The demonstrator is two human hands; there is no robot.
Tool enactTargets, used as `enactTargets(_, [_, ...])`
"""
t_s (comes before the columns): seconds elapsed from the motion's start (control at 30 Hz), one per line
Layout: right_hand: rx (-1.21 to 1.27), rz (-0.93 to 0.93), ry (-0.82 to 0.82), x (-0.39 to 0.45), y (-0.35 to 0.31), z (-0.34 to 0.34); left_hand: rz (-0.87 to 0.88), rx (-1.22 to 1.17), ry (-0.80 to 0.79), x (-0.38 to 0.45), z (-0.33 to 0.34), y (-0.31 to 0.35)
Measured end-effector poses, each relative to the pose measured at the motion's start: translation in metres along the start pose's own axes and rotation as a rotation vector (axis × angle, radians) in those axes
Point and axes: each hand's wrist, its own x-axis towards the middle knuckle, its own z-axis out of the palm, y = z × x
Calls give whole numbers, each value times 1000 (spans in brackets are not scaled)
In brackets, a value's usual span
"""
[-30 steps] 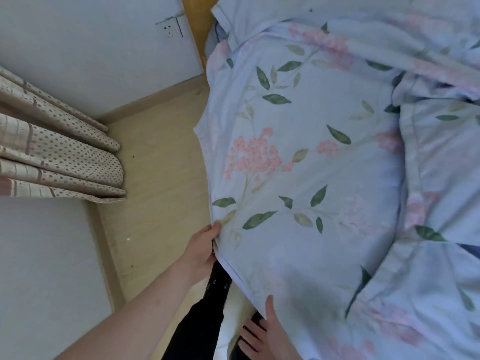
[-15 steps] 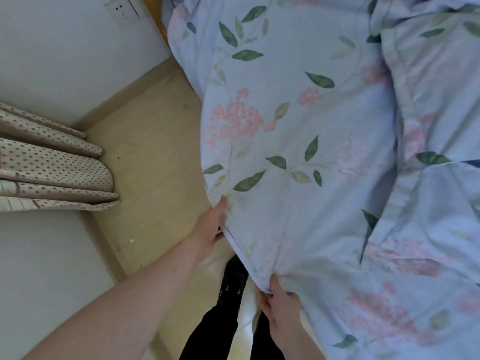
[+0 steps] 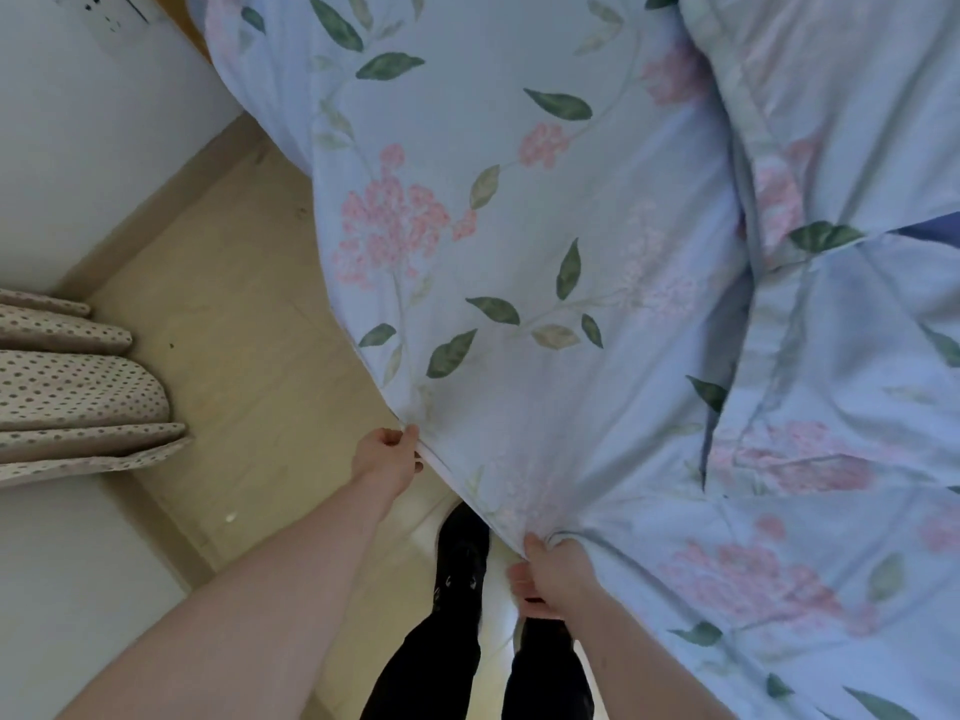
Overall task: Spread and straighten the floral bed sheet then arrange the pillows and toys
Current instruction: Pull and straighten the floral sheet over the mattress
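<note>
Floral bed sheet (image 3: 519, 241) hem | left hand (image 3: 385, 456) pinches | right hand (image 3: 551, 579) grips, fingers seemingly tucked under

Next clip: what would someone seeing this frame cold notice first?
The pale blue floral bed sheet with pink blossoms and green leaves fills the upper right, rumpled into folds at far right. Both bare hands grip its near edge: the left hand at centre, the right hand lower. At left, a beige dotted curtain hangs over the light wooden floor.
</note>
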Motion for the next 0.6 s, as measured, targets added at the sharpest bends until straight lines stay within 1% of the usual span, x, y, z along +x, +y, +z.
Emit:
enactTargets(0.1, [-256, 60, -92, -15, 14, -24, -62, 236, -112, -21, 8, -11])
enactTargets(0.17, [-279, 58, -78, -28, 27, -45, -61, 336, -196, -42, 22, -21])
enactTargets(0.2, [-239, 44, -50, -35, 35, -55, -68, 320, -243, -54, 30, -25])
enactTargets(0.33, [53, 13, 102, -63, 52, -103, -84, 263, -402, -95, 70, -22])
enactTargets(0.47, [86, -162, 271, -78, 50, -135, -68, 178, -469, -110, 108, -1])
enactTargets(0.53, [97, -217, 277, -78, 47, -147, -93, 75, -477, -110, 132, 10])
enactTargets(0.6, [111, -240, 249, -72, 48, -159, -93, 39, -452, -104, 162, 15])
